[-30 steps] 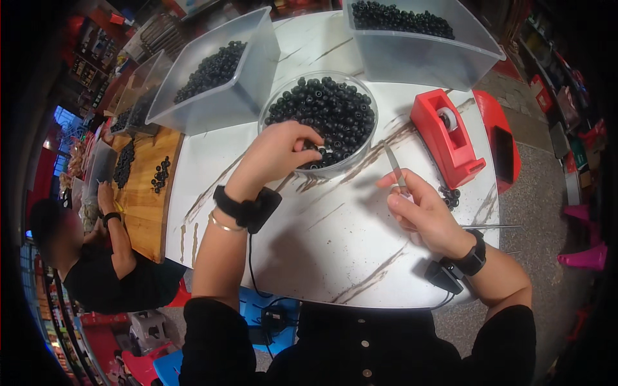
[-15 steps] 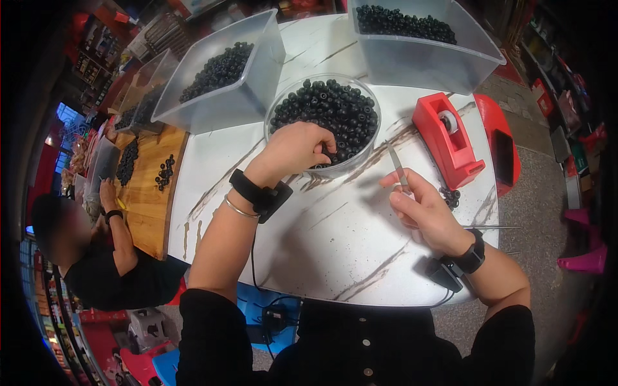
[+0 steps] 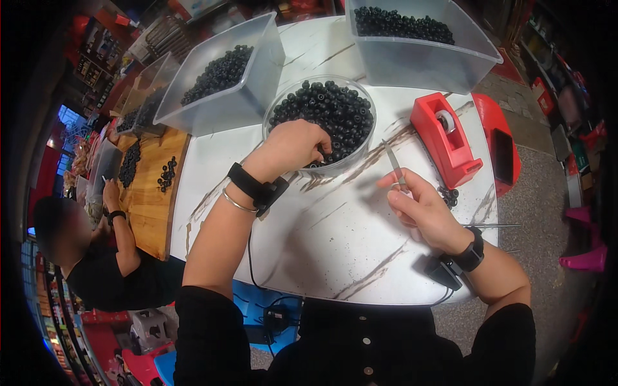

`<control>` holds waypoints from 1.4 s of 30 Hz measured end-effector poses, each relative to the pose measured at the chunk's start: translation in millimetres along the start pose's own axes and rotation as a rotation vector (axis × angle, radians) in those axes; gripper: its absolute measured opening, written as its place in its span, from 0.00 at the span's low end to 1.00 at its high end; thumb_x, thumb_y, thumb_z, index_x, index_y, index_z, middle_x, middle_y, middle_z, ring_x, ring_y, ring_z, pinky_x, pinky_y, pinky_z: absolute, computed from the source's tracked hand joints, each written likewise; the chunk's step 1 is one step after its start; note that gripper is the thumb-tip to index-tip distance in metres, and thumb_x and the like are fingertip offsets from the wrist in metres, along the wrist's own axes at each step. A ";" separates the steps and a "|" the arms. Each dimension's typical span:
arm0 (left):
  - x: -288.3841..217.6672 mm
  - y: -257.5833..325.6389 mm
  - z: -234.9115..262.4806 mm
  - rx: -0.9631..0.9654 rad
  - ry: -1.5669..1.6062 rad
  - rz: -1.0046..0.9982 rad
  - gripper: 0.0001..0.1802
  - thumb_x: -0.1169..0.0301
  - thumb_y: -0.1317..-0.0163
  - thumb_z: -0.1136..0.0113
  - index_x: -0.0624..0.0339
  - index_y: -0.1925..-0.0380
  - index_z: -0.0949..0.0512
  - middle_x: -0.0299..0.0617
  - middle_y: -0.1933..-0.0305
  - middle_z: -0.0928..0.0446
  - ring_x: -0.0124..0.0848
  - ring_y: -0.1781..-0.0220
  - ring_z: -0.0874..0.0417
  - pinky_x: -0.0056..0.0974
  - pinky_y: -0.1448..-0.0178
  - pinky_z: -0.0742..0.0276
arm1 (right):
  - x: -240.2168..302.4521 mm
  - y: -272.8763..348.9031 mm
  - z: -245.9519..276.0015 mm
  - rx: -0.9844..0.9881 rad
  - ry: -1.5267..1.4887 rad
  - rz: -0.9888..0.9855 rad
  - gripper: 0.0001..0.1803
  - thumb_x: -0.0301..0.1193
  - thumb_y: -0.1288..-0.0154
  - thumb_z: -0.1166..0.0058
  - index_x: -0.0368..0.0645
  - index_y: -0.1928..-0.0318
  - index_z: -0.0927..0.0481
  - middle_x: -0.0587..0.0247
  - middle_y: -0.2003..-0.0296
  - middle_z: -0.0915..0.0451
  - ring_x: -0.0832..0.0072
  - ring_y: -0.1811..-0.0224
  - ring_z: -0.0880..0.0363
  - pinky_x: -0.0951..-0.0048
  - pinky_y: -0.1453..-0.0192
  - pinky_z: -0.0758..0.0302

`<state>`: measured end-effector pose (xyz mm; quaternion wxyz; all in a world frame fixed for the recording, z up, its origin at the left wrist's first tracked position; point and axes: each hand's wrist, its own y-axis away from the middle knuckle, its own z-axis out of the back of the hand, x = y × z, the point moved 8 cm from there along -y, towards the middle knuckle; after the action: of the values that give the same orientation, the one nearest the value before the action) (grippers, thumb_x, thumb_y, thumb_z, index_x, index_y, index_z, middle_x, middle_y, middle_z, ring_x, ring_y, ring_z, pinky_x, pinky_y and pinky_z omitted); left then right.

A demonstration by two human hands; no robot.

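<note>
A round clear tub [image 3: 369, 138] heaped with small black bead-like balls [image 3: 335, 106] stands near the middle of the table. My left hand [image 3: 297, 147] reaches over its near left rim, fingers curled down among the balls; whatever is between the fingertips is hidden. To the right of the tub, above the tabletop, my right hand [image 3: 421, 209] is closed around a small knife [image 3: 392, 156]. Its thin pointed blade sticks up and away from me, toward the tub's right side.
Clear bins of black balls stand at the back left [image 3: 273, 71] and back right [image 3: 425, 67]. A red tape dispenser [image 3: 444, 138] lies right of my right hand, with a few loose balls [image 3: 449, 195] beside it. At left, a person [image 3: 96, 257] works at a wooden table [image 3: 147, 219].
My left hand has shifted very slightly within the tub, its fingers still down among the balls. My right hand holds the knife almost unchanged.
</note>
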<state>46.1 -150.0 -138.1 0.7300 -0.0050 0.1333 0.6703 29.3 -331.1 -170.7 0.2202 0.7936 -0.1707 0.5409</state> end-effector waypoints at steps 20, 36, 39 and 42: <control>-91.2 40.2 -27.8 -0.031 1.418 -0.217 0.06 0.78 0.47 0.48 0.64 0.67 0.27 0.30 0.74 0.27 0.15 0.74 0.31 0.20 0.70 0.36 | 3.2 4.2 -7.1 0.037 0.029 0.010 0.07 0.32 0.40 0.50 0.44 0.68 0.32 0.81 0.79 0.38 0.94 0.80 0.45 0.90 0.79 0.48; -79.6 39.3 -66.4 0.009 1.647 -0.059 0.07 0.80 0.47 0.45 0.64 0.67 0.29 0.37 0.69 0.24 0.18 0.68 0.25 0.21 0.65 0.32 | 4.5 1.3 -0.5 -0.018 0.142 0.030 0.08 0.31 0.41 0.49 0.41 0.70 0.30 0.76 0.75 0.33 0.90 0.70 0.39 0.87 0.65 0.40; -77.9 39.4 -63.8 -0.063 1.656 -0.059 0.06 0.79 0.46 0.45 0.63 0.68 0.30 0.37 0.69 0.24 0.17 0.68 0.26 0.21 0.65 0.32 | 4.5 0.9 1.1 -0.042 0.168 0.052 0.07 0.30 0.38 0.53 0.40 0.64 0.31 0.74 0.75 0.32 0.90 0.73 0.40 0.88 0.68 0.41; -71.1 39.6 -67.8 -0.095 1.671 -0.013 0.05 0.78 0.45 0.45 0.62 0.69 0.30 0.36 0.69 0.24 0.18 0.67 0.25 0.21 0.67 0.34 | 0.5 4.4 -5.1 0.092 -0.188 0.002 0.10 0.30 0.35 0.59 0.40 0.56 0.35 0.72 0.76 0.32 0.90 0.77 0.41 0.88 0.73 0.43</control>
<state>-10.1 -228.1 -182.5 0.3938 -0.5318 0.6023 0.4465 23.2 -332.2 -167.9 0.1660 0.8499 -0.1664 0.4715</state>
